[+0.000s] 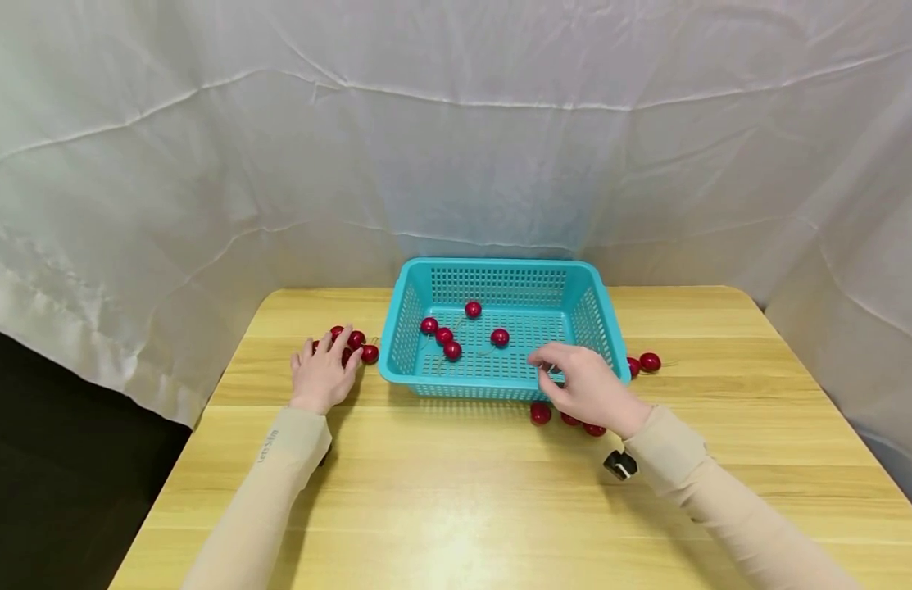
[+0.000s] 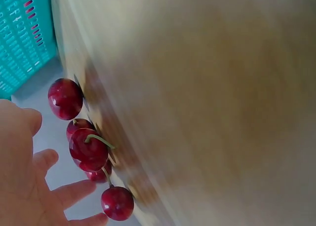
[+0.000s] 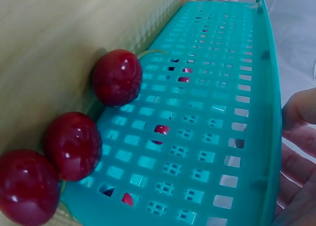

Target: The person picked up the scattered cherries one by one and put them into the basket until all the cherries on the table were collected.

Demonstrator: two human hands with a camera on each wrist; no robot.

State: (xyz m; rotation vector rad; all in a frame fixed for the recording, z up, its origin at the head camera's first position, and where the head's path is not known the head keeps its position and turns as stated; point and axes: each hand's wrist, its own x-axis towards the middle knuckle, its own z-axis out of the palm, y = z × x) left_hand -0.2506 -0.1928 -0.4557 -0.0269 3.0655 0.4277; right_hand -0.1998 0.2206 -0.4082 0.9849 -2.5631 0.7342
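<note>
My left hand [image 1: 323, 373] reaches over a cluster of red cherries [image 1: 369, 354] left of the basket. Its fingers are spread; in the left wrist view the fingertips lie close beside the cherries [image 2: 89, 149], around none of them. Over the front right part of the turquoise basket [image 1: 492, 383] is my right hand [image 1: 584, 385], thumb and forefinger loosely bent with a gap between them. No cherry shows in that hand, though the basket rim [image 3: 274, 137] hides part of it in the right wrist view. Several stemmed cherries [image 1: 500, 337] lie scattered on the basket floor.
More cherries [image 1: 540, 413] lie on the table against the basket's front, below my right hand. Two others, including one cherry [image 1: 651, 361], are at its right side. The wooden table [image 1: 441, 492] reaches back to a pale hanging cloth [image 1: 485, 164].
</note>
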